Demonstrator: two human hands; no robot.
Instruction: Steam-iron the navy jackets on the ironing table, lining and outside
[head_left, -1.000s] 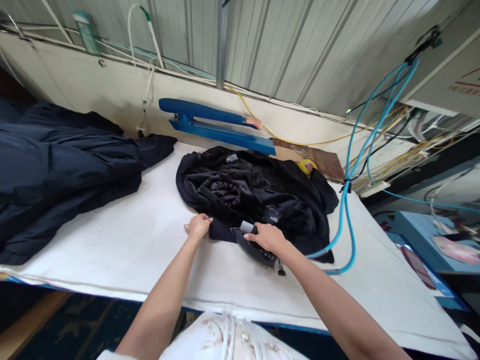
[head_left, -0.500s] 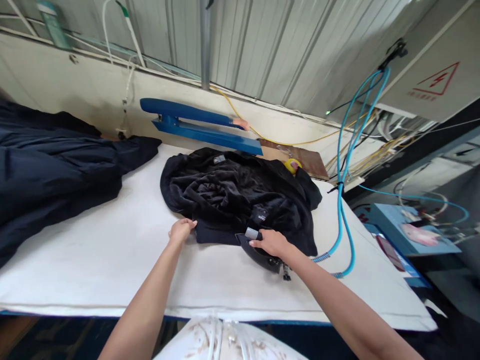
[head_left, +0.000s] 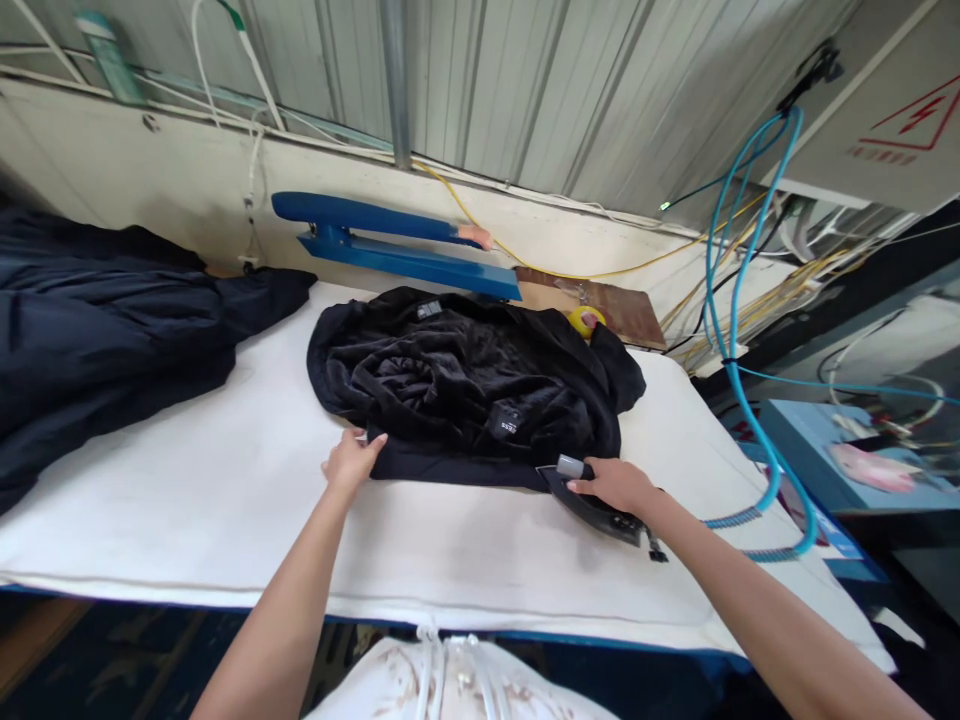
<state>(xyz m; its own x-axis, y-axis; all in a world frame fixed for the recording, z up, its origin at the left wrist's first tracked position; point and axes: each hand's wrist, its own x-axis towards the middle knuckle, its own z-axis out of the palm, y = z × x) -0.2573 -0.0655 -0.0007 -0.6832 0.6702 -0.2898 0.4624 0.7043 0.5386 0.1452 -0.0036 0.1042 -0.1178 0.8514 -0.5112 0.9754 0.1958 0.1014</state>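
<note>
A black garment (head_left: 465,370) lies bunched on the white padded table (head_left: 450,560), its lower edge fairly straight toward me. My left hand (head_left: 352,460) is at the left end of that edge, thumb and fingers closed on the cloth. Wrapped round the handle of a dark iron (head_left: 592,508), my right hand (head_left: 616,486) is near the garment's right end. The iron's pointed tip touches the lower edge of the cloth, and its rear rests over the white table cover. Blue hoses (head_left: 750,400) run from near the iron up to the right.
Dark navy garments (head_left: 112,340) cover the table's left side. Behind the black garment are a blue narrow pressing board (head_left: 405,262), a brown board (head_left: 626,310) and a yellow tape roll (head_left: 583,320). Right of the table stands a light blue surface (head_left: 840,440) with a pink item.
My right hand and the iron have moved right along the garment's lower edge. My left hand has shifted slightly left, still at the edge's left end. The hoses have swung right.
</note>
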